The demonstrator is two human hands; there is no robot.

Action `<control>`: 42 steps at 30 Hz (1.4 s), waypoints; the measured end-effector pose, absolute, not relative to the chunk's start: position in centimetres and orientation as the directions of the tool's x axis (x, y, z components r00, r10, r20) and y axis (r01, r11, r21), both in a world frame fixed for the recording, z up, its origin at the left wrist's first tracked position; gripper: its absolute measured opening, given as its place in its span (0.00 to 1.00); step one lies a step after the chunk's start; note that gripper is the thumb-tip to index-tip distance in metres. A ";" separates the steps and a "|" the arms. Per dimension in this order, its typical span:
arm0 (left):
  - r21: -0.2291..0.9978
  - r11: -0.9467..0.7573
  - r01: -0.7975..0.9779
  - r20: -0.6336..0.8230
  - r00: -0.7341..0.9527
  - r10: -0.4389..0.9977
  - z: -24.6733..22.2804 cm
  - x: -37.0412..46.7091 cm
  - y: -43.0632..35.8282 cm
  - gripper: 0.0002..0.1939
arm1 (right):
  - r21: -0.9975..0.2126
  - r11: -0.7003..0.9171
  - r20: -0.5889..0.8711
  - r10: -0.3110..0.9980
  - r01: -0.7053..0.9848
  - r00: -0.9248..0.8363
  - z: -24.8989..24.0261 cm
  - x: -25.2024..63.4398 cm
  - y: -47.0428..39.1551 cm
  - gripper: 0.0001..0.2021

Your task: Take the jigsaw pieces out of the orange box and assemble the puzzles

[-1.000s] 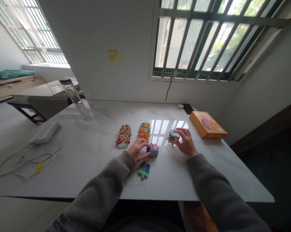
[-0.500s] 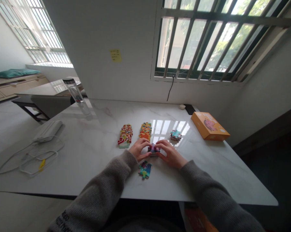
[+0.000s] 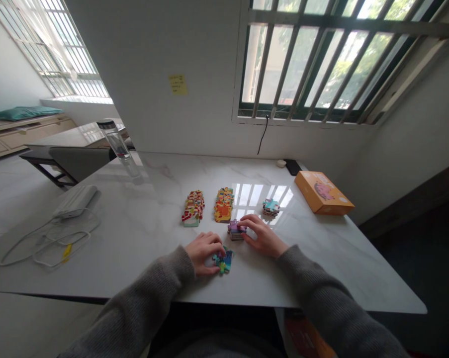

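Table (image 3: pixel 149 209), white and veined, spreads across the lower half of the frame, with an orange box (image 3: pixel 323 193) at its right. Left hand (image 3: pixel 206 253) and right hand (image 3: pixel 263 238) are near each other below centre, not touching. Four groups of puzzle pieces already look gathered: a red row (image 3: pixel 193 209) and an orange row (image 3: pixel 223 205) of overlapping pieces near mid-frame, a turquoise stack (image 3: pixel 271 207) to their right, and a purple stack (image 3: pixel 235 232) just below the orange row. Blue-green pieces (image 3: pixel 228 260), below centre, appear left outside any neat stack. Right thumb and fingertips touch the purple stack's right side, curled about it, whether squeezing I cannot tell; the blue-green pieces lie at the left fingertips, their grip likewise unclear.
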State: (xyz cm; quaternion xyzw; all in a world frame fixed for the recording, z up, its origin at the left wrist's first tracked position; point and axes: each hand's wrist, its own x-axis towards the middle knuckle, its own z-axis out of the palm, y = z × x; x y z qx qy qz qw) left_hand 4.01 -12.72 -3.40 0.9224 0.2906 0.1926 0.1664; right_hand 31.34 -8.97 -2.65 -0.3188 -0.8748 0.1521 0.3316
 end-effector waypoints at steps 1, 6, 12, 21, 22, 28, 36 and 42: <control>0.423 -0.776 0.469 0.258 0.758 0.599 -3.4 4.0 -12.7 0.18 | -0.476 0.750 0.481 0.659 0.458 -0.579 -2.6 31.4 -9.0 0.14; 0.513 -0.753 0.411 0.301 0.736 0.607 -3.3 3.9 -12.6 0.16 | -0.459 0.751 0.474 0.659 0.475 -0.585 -2.5 31.4 -9.0 0.14; 0.530 -0.771 0.353 0.496 0.609 0.619 -1.8 4.4 -12.1 0.12 | -0.425 0.758 0.461 0.651 0.495 -0.603 -2.5 31.4 -9.1 0.14; 0.276 -0.864 0.420 0.663 0.568 0.488 -0.3 7.4 -9.7 0.13 | -0.632 0.666 0.567 0.746 0.397 -0.349 -1.6 31.0 -9.8 0.12; 0.238 -0.875 0.422 0.670 0.581 0.462 -0.3 7.7 -9.6 0.13 | -0.686 0.631 0.559 0.776 0.363 -0.292 -1.6 30.7 -10.0 0.11; 0.066 -0.881 0.468 0.667 0.636 0.388 0.0 8.3 -8.8 0.05 | -0.847 0.504 0.477 0.861 0.170 -0.174 -2.0 29.3 -10.1 0.12; 0.216 -0.811 0.543 0.777 0.408 0.480 -0.4 8.8 -8.4 0.07 | -0.921 0.387 0.378 0.916 0.045 -0.137 -2.2 29.1 -9.6 0.14; 0.285 -0.797 0.533 0.708 0.444 0.549 -1.3 9.3 -8.9 0.18 | -0.938 0.346 0.343 0.931 0.003 -0.127 -2.8 28.9 -9.5 0.12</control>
